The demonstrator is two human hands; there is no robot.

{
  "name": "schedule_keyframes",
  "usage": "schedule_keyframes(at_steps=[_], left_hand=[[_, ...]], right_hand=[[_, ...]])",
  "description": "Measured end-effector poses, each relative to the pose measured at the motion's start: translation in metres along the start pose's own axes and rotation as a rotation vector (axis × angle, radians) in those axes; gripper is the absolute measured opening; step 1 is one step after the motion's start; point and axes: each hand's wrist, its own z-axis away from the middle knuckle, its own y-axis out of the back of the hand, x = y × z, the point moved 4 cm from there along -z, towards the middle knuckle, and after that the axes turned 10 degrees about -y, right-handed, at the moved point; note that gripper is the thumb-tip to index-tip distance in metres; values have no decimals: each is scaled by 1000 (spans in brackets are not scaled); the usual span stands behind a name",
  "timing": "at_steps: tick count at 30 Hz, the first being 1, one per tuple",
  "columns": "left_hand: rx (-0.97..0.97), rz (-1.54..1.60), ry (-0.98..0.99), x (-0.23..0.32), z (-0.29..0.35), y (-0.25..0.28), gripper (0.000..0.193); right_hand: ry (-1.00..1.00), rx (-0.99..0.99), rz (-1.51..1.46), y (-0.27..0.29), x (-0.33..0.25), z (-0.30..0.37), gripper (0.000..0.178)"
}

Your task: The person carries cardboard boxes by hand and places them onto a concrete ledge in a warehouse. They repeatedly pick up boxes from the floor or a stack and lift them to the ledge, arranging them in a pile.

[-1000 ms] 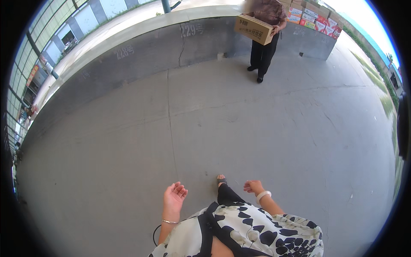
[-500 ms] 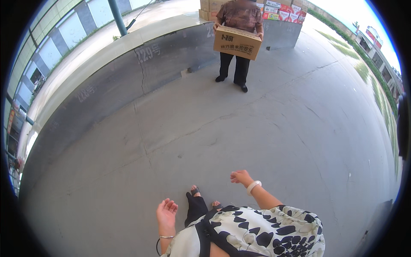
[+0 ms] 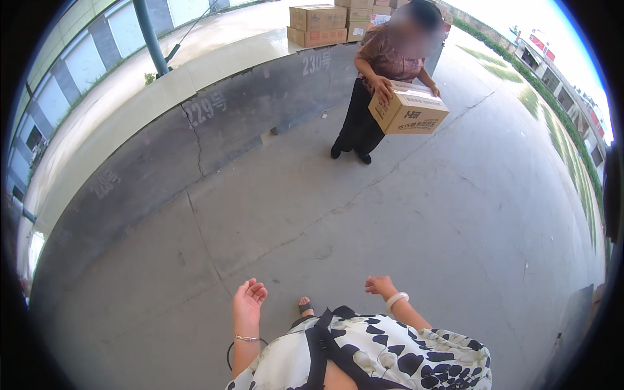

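My left hand (image 3: 249, 300) is raised in front of my body, palm up, its fingers slightly bent and nothing in it. To its right, my right hand (image 3: 382, 286) hangs in the air with loosely curled fingers and also holds nothing. Both hands are well apart from anything else. Farther ahead stands another person (image 3: 354, 130) in a brown top and black trousers. That person carries a brown cardboard box (image 3: 409, 114) with dark print, gripping it at both ends at waist height.
A low grey wall (image 3: 149, 149) with painted marks curves along the left and far side. Several cardboard cartons (image 3: 318, 37) are stacked at its far end. Cracks run through the grey concrete floor (image 3: 312, 227). A green pole (image 3: 150, 39) rises beyond the wall.
The other person has come closer and shifted right, turning with the box. My left hand has moved up in the picture; my right hand has moved slightly right and down.
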Motion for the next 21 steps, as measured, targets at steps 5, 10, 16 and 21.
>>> schedule_keyframes(at_steps=[5, 10, 16, 21], left_hand=[[-64, -31, 28, 18, -49, -41, 24], [-67, -24, 41, 16, -83, -60, 23], [121, -2, -35, 38, -126, -49, 26], [222, -9, -65, 67, -154, -67, 27]], right_hand=[[14, -61, -74, -18, -21, -2, 29], [-67, -56, 98, -25, -54, -37, 34], [-47, -140, 122, -54, -143, -120, 35], [80, -194, 127, -82, -262, -152, 35]])
